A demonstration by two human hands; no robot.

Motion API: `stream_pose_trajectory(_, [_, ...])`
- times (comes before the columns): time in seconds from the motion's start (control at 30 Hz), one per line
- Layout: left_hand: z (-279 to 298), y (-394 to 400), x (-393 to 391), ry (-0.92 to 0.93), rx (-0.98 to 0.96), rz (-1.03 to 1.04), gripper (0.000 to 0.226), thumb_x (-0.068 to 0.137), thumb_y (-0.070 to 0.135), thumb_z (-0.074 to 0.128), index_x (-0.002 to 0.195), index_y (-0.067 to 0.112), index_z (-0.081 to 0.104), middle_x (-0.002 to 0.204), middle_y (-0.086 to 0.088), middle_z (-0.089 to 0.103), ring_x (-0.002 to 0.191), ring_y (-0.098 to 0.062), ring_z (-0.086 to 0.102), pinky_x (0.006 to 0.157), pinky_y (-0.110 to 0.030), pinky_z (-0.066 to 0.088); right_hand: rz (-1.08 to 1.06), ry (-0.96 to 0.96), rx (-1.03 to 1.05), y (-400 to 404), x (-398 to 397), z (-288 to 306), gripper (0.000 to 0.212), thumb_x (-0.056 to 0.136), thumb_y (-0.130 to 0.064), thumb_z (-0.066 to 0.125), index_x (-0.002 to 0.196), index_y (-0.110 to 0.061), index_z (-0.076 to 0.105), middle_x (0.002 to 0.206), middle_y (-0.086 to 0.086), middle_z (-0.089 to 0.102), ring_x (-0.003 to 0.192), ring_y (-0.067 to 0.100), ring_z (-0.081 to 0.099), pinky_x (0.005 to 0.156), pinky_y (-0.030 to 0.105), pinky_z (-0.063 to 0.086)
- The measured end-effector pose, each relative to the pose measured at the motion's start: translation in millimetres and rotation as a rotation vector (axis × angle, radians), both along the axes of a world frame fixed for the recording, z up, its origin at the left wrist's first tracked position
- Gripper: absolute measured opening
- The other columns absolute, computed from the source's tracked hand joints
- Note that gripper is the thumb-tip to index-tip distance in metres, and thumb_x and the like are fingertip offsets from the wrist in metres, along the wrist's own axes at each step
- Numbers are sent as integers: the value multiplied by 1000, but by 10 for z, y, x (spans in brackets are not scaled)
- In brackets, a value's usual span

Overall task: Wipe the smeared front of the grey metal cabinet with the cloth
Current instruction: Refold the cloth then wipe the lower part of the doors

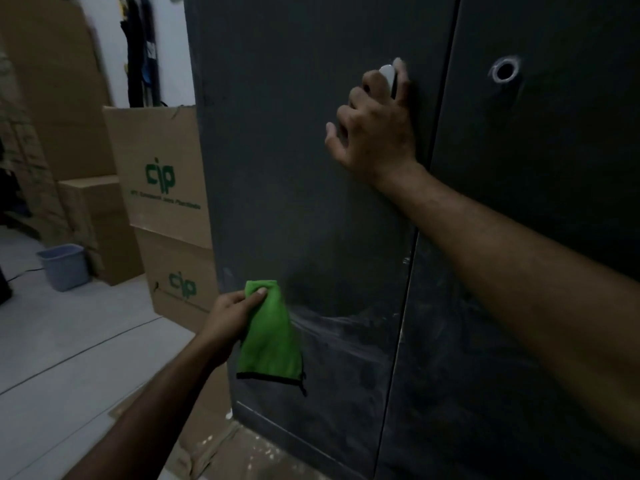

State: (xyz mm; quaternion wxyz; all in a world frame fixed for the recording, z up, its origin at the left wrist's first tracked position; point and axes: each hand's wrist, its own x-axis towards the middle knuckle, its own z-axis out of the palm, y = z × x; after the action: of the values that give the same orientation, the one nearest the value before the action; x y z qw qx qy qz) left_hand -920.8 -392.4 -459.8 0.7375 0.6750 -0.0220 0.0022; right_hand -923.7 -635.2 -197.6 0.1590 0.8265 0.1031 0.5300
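The grey metal cabinet fills the right of the view, with two doors split by a vertical seam. White smears cover the lower part of the left door and the lower right door. My left hand pinches the top of a green cloth, which hangs down against the left door's lower left. My right hand is raised higher up and curls its fingers round the white door handle near the seam.
Stacked cardboard boxes with green print stand right beside the cabinet's left edge. A small blue-grey bin sits on the tiled floor farther left. A round hole shows in the right door. Flattened cardboard lies at the cabinet's foot.
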Motion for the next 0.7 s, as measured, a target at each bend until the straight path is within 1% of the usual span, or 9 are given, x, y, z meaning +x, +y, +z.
stream_pose_trajectory(0.13, [175,-159,-202,14,12,-128,31,102,34,63,100,7,77,96,-17,80,83,-28,79,61,-30,61,152,36,-40,111,-234,-415,40,95,-39,46,103,-10,73,112,11,65,139,36,45,123,67,6])
stream_pose_trajectory(0.2, [256,-231,-271,-9,31,-218,33,102,39,62,108,10,77,102,-15,80,91,-27,79,66,-29,62,379,142,-36,167,-333,-843,30,94,-36,56,97,-10,71,102,12,66,119,35,58,119,56,29])
stream_pose_trajectory(0.23, [299,-260,-303,-33,48,-271,34,101,43,61,111,14,77,107,-12,80,96,-26,78,70,-28,62,486,278,20,195,-392,-1055,28,94,-37,62,98,-11,70,98,11,67,106,32,62,107,51,43])
stream_pose_trajectory(0.3, [385,-296,-353,-82,71,-405,34,98,48,60,115,25,78,117,-11,77,107,-26,76,77,-28,61,592,684,234,211,-484,-1402,39,91,-46,69,116,-15,67,108,4,69,102,22,63,94,44,52])
stream_pose_trajectory(0.37, [475,-309,-378,-86,89,-511,33,100,50,60,119,29,76,122,-15,75,111,-31,74,82,-33,62,647,1125,499,169,-514,-1620,60,85,-55,77,133,-21,60,125,-3,67,114,14,64,98,38,55])
stream_pose_trajectory(0.47, [620,-310,-367,-56,128,-571,45,99,51,63,125,16,73,124,-21,72,112,-35,72,88,-44,62,681,1499,778,10,-492,-1741,54,80,-42,86,125,-18,69,119,-3,75,110,13,71,101,39,57])
stream_pose_trajectory(0.53, [675,-248,-347,-12,122,-622,57,88,45,78,131,8,67,131,-21,69,115,-34,70,97,-46,60,664,1550,880,-99,-481,-1773,52,76,-43,89,116,-13,74,113,0,78,107,17,74,102,41,56])
stream_pose_trajectory(0.6, [646,-121,-326,78,47,-736,63,79,25,87,134,7,64,135,-20,67,115,-31,70,96,-41,60,702,1537,1080,-210,-481,-1845,56,73,-44,89,114,-8,75,112,7,78,107,24,74,100,42,57])
stream_pose_trajectory(0.7, [460,19,-367,162,-18,-825,51,85,-1,69,135,6,65,142,-23,62,119,-29,70,95,-37,60,791,1502,1421,-359,-549,-2019,52,84,-39,83,121,-4,70,118,14,75,109,30,73,96,42,59])
